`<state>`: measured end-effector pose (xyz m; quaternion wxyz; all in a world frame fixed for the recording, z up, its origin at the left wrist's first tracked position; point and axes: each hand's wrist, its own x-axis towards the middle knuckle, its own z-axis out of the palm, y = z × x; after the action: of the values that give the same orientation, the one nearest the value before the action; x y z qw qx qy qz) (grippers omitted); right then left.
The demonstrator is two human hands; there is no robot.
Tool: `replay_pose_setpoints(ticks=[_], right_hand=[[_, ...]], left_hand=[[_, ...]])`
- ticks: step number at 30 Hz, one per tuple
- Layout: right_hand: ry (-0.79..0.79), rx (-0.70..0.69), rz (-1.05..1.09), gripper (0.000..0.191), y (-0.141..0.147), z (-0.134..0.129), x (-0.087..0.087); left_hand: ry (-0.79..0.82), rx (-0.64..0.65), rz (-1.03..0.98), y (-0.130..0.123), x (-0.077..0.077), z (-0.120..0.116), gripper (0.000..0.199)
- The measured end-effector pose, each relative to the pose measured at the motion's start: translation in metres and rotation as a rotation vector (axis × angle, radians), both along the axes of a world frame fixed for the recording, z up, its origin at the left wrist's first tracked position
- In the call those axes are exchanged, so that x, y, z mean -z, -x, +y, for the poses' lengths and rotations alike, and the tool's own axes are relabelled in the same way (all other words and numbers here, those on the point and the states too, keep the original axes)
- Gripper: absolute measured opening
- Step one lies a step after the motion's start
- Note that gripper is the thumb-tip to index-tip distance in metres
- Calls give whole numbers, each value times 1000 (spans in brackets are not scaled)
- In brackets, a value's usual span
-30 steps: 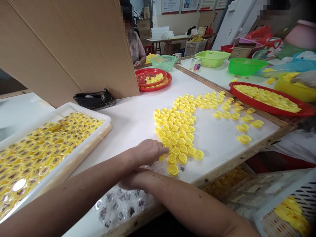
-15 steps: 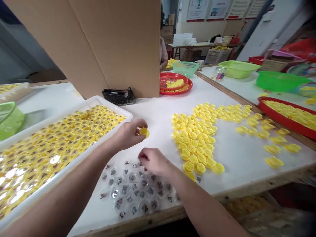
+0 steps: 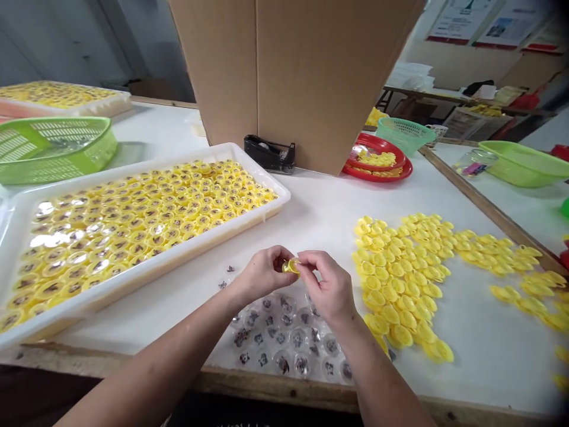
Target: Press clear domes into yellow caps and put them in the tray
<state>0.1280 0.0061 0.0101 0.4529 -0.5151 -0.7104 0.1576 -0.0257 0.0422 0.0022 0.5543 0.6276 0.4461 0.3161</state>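
My left hand [image 3: 262, 274] pinches a small round yellow piece [image 3: 291, 266] above the white table. On its right side, the fingertips of my right hand [image 3: 326, 283] are closed on a clear disc, partly hidden, against the yellow piece. Below both hands lie clear discs with small dark figures [image 3: 297, 338]. Right of them spreads a pile of yellow pieces [image 3: 402, 279]. To the left, a white tray [image 3: 267, 212] holds rows of yellow pieces with dark figures under clear tops.
A black tape dispenser [image 3: 269, 155] stands before a tall cardboard sheet [image 3: 293, 77]. Red plates [image 3: 402, 173] and a green basket [image 3: 405, 135] are behind on the right. A green basket [image 3: 57, 160] sits left, and a wooden edge [image 3: 267, 385] runs along the front.
The view has turned left. My hands have come together, with my right hand raised from the clear discs to the yellow piece in my left hand.
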Motion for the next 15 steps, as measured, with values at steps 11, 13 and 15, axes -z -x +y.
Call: replay_pose_setpoints(ticks=[11,13,15], right_hand=[[69,-221,-33,20,-4,3,-7],[134,-254,-61,27,-8,3,-8],[197,-285,-77,30,-12,4,-8]], left_hand=[[241,66,-266,15,2,4,27],[253,69,-235,15,0,3,29],[235,56,-207,14,-1,1,34]])
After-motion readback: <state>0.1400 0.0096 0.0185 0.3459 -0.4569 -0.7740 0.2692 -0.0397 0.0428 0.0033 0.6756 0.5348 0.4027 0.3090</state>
